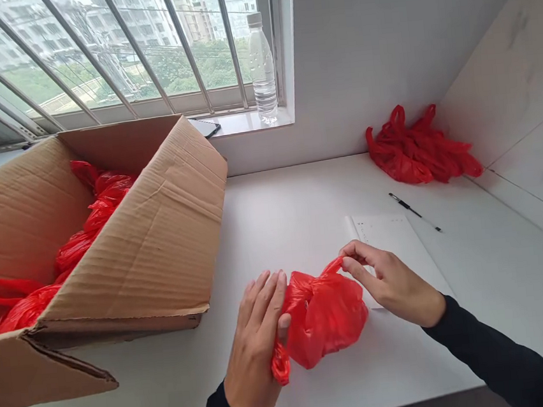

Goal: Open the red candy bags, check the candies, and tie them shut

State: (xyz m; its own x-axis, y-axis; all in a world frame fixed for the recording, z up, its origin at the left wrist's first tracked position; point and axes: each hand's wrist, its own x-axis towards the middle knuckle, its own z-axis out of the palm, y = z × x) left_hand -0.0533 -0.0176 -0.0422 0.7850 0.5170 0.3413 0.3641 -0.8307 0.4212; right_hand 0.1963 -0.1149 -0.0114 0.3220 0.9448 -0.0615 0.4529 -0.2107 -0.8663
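Observation:
A crumpled red plastic bag (323, 317) lies on the white table (292, 214) in front of me. My left hand (258, 342) rests on its left side, thumb pinching one handle against the fingers. My right hand (389, 282) pinches the other handle at the bag's upper right, fingers closed on it. Both arms wear black sleeves.
An open cardboard box (150, 241) holding several red bags (86, 228) fills the left. A heap of red bags (417, 148) lies at the back right by the wall. A sheet of paper (399, 236) and a pen (414, 211) sit nearby. A water bottle (261, 67) stands on the windowsill.

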